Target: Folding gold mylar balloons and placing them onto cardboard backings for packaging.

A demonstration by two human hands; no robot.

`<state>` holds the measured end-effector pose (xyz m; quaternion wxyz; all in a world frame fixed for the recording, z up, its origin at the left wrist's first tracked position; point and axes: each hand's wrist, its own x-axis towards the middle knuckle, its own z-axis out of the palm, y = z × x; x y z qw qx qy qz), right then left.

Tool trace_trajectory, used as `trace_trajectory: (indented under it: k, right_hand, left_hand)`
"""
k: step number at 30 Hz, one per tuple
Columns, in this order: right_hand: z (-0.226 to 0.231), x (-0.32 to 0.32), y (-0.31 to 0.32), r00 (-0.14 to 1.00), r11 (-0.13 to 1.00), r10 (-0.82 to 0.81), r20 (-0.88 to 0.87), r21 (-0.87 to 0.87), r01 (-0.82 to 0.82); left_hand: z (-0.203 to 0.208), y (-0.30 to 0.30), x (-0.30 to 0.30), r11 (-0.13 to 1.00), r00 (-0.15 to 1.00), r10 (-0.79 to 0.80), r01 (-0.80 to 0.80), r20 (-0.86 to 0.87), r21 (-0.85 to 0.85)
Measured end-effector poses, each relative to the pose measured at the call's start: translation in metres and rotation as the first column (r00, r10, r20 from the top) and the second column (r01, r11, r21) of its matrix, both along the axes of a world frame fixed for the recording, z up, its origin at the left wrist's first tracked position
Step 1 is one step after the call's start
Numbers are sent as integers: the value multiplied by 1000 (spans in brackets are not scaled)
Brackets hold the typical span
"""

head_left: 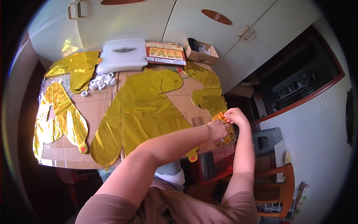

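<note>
At the right end of the table both of my hands are together over the lower part of a gold foil balloon (207, 98). My left hand (219, 130) reaches across with curled fingers, next to a small crinkled orange piece (218, 117). My right hand (235, 117) pinches that piece's upper right side between thumb and fingers. Whether the piece is loose or part of the balloon does not show. Beside my left forearm, large flat gold foil balloons (149, 100) lie in the middle. An A-shaped foil balloon (56, 119) shines at the left.
Cardboard (100, 108) covers the table. Along its back lie another foil balloon (80, 67), a stack of clear plastic bags (123, 59), a printed flat box (165, 53) and an open carton (203, 54). White ribbon rolls (102, 81) sit in front. A red basket (223, 158) and wooden chair (287, 186) stand lower right.
</note>
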<state>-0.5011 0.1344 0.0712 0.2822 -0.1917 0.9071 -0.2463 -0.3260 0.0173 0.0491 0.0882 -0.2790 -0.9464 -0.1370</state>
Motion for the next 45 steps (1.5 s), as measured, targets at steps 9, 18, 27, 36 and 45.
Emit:
trace_trajectory:
  k: [9, 18, 27, 36, 45]
  right_hand:
    - [-19, -18, 7, 999, 999, 42, -5, 26, -42]
    - [-21, -19, 8, 1000, 999, 12, -8, -46, -12]
    - [-23, -21, 8, 1000, 1000, 16, 6, -26, -16]
    - [-22, -20, 6, 999, 999, 32, 40, -16, -32]
    - [-32, -29, 11, 998, 996, 47, 45, -77, -44]
  left_hand:
    - [-47, 23, -37, 999, 998, 41, -43, 47, 29]
    - [-20, 32, -36, 988, 998, -6, 15, 58, -156]
    - [-19, 35, -36, 985, 997, 16, -3, 73, -173]
    - [-19, 41, -35, 992, 997, 32, -23, 74, -121]
    - [-40, 31, -49, 913, 948, 237, -292, 213, 284]
